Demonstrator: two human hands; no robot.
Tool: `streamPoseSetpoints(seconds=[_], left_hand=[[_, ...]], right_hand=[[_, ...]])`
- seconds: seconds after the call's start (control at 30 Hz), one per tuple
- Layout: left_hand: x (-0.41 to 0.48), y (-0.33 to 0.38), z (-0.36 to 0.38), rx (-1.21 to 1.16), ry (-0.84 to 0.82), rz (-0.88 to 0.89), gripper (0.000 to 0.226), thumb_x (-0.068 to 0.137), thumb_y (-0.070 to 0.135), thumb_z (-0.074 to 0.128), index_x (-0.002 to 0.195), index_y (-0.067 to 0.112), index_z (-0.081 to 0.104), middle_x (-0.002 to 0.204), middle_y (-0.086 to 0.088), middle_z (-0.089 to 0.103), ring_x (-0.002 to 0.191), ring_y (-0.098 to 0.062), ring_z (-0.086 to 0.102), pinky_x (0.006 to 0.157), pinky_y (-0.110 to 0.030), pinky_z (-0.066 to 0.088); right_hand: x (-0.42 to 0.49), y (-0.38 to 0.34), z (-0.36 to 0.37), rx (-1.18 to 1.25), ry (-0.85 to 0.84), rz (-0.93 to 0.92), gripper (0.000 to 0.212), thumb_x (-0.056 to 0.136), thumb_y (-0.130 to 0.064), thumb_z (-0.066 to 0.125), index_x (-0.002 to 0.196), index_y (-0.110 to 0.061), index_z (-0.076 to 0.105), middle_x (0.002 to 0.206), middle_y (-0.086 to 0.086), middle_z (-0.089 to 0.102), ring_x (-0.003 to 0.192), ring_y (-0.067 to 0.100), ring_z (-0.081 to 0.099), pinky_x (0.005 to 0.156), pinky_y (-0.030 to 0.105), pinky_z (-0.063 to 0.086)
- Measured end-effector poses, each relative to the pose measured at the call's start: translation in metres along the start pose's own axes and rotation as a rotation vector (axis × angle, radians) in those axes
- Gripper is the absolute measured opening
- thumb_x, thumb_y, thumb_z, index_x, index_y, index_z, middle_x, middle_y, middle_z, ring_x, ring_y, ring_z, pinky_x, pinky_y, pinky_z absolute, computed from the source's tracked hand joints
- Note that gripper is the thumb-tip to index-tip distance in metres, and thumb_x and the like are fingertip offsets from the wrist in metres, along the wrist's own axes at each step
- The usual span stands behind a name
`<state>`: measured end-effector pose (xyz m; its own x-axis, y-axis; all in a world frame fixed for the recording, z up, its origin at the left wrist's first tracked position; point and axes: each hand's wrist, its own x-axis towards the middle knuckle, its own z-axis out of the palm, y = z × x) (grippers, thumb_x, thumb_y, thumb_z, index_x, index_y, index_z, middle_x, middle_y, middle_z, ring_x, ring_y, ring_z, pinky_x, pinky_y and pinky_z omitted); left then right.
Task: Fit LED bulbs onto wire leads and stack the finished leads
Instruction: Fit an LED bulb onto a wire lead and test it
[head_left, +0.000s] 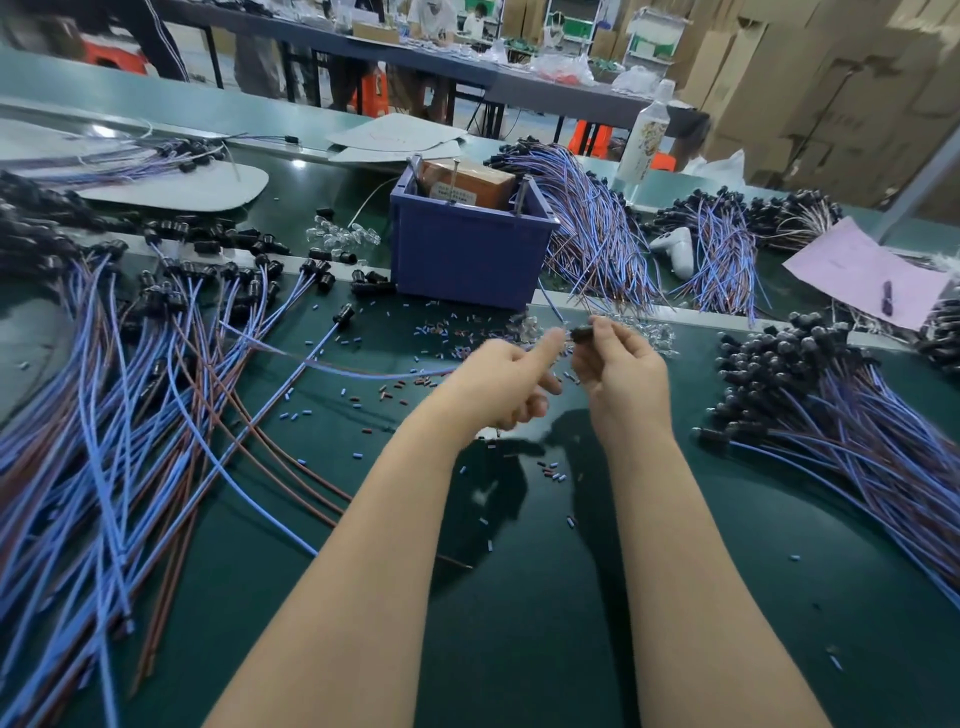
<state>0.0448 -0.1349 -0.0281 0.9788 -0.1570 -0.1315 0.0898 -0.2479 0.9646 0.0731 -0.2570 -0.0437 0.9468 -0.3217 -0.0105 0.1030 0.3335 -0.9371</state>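
Fingers (605, 332) of the right hand (623, 379) are pinched together on a small black holder (583, 332), held up over the table; the left hand (501, 376) meets it from the other side, its thumb (548, 343) stretched to the holder's end and its lower fingers curled in on a lead (363, 371); that blue-and-brown lead trails from under the left palm away to the left, low over the green mat (519, 623); motion blur hides whether a bulb already sits in the holder.

Short blue and red sleeve offcuts (395, 387) lie scattered on the mat around both wrists; at the left spreads a loose pile of leads (104, 415) with black holders at their far ends; at the right lies a neater stack of leads (857, 431), holders bunched together toward the hands.

Just behind the hands sits a small heap of clear LED bulbs (644, 332); beyond it stands a blue bin (467, 254) holding a brown box (467, 182); a thick bundle of leads (597, 228) arches beside the bin's right wall; farther right lie a white plastic object (675, 249) and a pink sheet (862, 270); a bottle (644, 140) stands at the table's far edge, with cardboard cartons (831, 78) stacked behind.
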Motion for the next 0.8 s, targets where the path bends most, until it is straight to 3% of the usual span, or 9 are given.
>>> streamPoseSetpoints(seconds=[0.1, 0.2, 0.3, 0.4, 0.53, 0.6, 0.67, 0.73, 0.8], left_hand=[[0.004, 0.000, -0.001, -0.553, -0.006, -0.207, 0.042, 0.096, 0.051, 0.041, 0.096, 0.010, 0.050, 0.040, 0.006, 0.049, 0.032, -0.003, 0.033, 0.035, -0.011, 0.026], [0.010, -0.006, -0.019, -0.995, 0.255, -0.058, 0.021, 0.100, 0.030, 0.043, 0.086, 0.015, 0.045, 0.043, 0.008, 0.042, 0.034, -0.002, 0.029, 0.036, -0.012, 0.022], [0.012, -0.012, -0.032, -1.122, 0.449, 0.075, 0.022, 0.100, 0.022, 0.046, 0.080, 0.013, 0.053, 0.052, 0.007, 0.044, 0.040, -0.001, 0.035, 0.038, -0.012, 0.030], [0.013, -0.013, -0.031, -0.959, 0.500, 0.123, 0.023, 0.100, 0.013, 0.045, 0.081, 0.014, 0.058, 0.057, 0.009, 0.060, 0.046, 0.002, 0.049, 0.048, -0.012, 0.044], [0.017, -0.019, -0.023, -0.501, 0.569, 0.159, 0.029, 0.099, 0.008, 0.043, 0.076, 0.014, 0.059, 0.052, 0.010, 0.063, 0.042, 0.004, 0.049, 0.049, -0.011, 0.045], [0.017, -0.020, -0.018, -0.362, 0.515, 0.154, 0.030, 0.098, 0.009, 0.045, 0.072, 0.015, 0.058, 0.048, 0.011, 0.062, 0.040, 0.004, 0.048, 0.049, -0.013, 0.044], [0.016, -0.019, -0.012, -0.213, 0.451, 0.176, 0.029, 0.096, 0.011, 0.048, 0.070, 0.016, 0.059, 0.056, 0.008, 0.063, 0.044, 0.003, 0.050, 0.054, -0.019, 0.043], [0.015, -0.018, -0.009, -0.086, 0.417, 0.198, 0.024, 0.094, 0.014, 0.051, 0.073, 0.015, 0.062, 0.067, 0.001, 0.065, 0.062, -0.008, 0.061, 0.066, -0.027, 0.048], [0.014, -0.019, -0.009, -0.017, 0.436, 0.205, 0.019, 0.093, 0.017, 0.052, 0.079, 0.014, 0.065, 0.076, -0.004, 0.068, 0.080, -0.021, 0.066, 0.078, -0.032, 0.052]], right_hand=[[0.004, 0.001, -0.005, -0.042, 0.001, 0.023, 0.024, 0.097, -0.011, 0.050, 0.074, -0.014, 0.057, 0.054, -0.008, 0.061, 0.060, 0.008, 0.052, 0.057, 0.017, 0.046], [0.008, 0.000, -0.013, -0.170, 0.014, 0.050, 0.025, 0.098, -0.015, 0.050, 0.074, -0.014, 0.057, 0.059, -0.005, 0.060, 0.057, 0.007, 0.052, 0.052, 0.016, 0.045], [0.014, 0.001, -0.021, -0.438, 0.090, 0.011, 0.026, 0.097, -0.020, 0.050, 0.072, -0.015, 0.055, 0.065, 0.002, 0.057, 0.060, 0.015, 0.050, 0.058, 0.026, 0.043], [0.013, -0.003, -0.026, -0.798, 0.186, -0.079, 0.026, 0.092, -0.024, 0.049, 0.071, -0.011, 0.057, 0.068, 0.005, 0.057, 0.074, 0.026, 0.052, 0.067, 0.029, 0.037], [0.002, -0.007, -0.022, -1.120, 0.189, -0.225, 0.021, 0.090, -0.021, 0.049, 0.084, -0.009, 0.065, 0.084, 0.011, 0.066, 0.082, 0.029, 0.053, 0.070, 0.030, 0.037], [-0.004, -0.005, -0.010, -1.112, 0.085, -0.383, 0.025, 0.094, -0.022, 0.049, 0.096, -0.007, 0.069, 0.097, 0.012, 0.069, 0.091, 0.027, 0.058, 0.081, 0.031, 0.041], [-0.014, 0.000, 0.006, -1.003, -0.114, -0.478, 0.025, 0.096, -0.021, 0.049, 0.105, -0.006, 0.068, 0.101, 0.008, 0.069, 0.091, 0.018, 0.058, 0.081, 0.024, 0.039], [-0.024, 0.007, 0.020, -0.916, -0.281, -0.478, 0.023, 0.097, -0.017, 0.048, 0.106, -0.008, 0.068, 0.099, 0.004, 0.070, 0.090, 0.016, 0.061, 0.081, 0.024, 0.043], [-0.028, 0.014, 0.027, -0.856, -0.321, -0.468, 0.023, 0.097, -0.012, 0.046, 0.106, -0.009, 0.068, 0.097, 0.003, 0.071, 0.090, 0.018, 0.064, 0.086, 0.030, 0.048]])
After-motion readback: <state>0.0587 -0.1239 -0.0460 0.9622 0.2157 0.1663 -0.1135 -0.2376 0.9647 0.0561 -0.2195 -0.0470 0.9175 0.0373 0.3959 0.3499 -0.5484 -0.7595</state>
